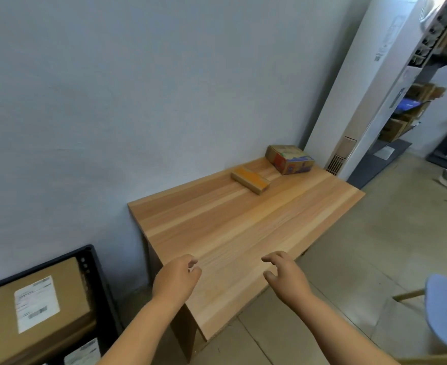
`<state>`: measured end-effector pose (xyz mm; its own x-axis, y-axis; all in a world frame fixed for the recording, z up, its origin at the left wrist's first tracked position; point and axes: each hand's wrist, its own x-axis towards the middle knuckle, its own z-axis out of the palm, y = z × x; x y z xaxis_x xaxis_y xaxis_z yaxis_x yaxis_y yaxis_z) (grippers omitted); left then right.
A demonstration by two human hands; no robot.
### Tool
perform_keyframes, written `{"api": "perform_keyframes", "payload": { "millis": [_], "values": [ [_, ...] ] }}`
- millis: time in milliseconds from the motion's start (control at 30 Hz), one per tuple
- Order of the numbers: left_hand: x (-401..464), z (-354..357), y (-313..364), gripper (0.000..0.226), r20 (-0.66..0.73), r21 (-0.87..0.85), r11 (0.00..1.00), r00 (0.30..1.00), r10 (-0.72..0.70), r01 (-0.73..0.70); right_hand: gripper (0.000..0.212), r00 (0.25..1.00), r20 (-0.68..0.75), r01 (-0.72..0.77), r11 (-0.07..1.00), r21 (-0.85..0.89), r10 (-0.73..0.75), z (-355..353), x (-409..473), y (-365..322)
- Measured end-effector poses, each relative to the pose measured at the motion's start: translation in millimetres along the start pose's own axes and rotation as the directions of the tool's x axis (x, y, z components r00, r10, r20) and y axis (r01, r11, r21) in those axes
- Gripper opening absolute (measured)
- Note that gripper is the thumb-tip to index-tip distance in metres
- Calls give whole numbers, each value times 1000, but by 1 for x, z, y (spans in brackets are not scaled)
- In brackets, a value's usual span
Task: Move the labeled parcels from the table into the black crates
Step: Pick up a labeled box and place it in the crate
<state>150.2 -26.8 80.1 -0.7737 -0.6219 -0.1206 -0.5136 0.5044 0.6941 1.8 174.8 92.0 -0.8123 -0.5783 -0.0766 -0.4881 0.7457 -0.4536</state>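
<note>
Holding labeled parcel (pixel 36 306) | black crate (pixel 96 275) | hands empty

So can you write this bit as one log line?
left hand empty | right hand empty | two boxes on table | crate part-filled
</note>
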Motion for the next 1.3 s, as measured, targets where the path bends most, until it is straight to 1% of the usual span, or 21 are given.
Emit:
{"api": "perform_keyframes", "payload": {
  "millis": [200,300,433,633,767,900,1033,1167,1300],
  "values": [
    [83,32,40,35,38,-55,998,999,-28,30,36,1000,2,-30,1000,-4,30,-29,80,45],
    [129,48,65,33,13,-66,995,998,-68,69,36,999,18,-37,999,-19,37,-47,129,69],
    [178,60,92,35,-4,-65,996,998,-65,65,37,999,15,-50,999,-18,50,-66,186,92],
    [220,73,101,39,-25,-85,990,993,-119,116,39,998,53,-27,999,-24,28,-74,256,110],
    [239,80,98,38,-61,-81,982,983,-175,170,43,995,102,15,997,-74,-7,-69,310,116],
    [257,88,100,37,-107,-74,965,960,-258,251,53,982,189,39,991,-132,-13,-63,367,123],
    [278,101,110,35,-179,-79,930,912,-368,360,64,957,290,53,979,-195,6,-61,427,133],
    [306,114,131,35,-209,-60,907,883,-420,417,70,944,330,84,962,-260,7,-63,484,146],
    [337,115,147,36,-259,-10,878,846,-465,479,77,936,351,114,953,-282,-8,-62,533,157]
  ]
}}
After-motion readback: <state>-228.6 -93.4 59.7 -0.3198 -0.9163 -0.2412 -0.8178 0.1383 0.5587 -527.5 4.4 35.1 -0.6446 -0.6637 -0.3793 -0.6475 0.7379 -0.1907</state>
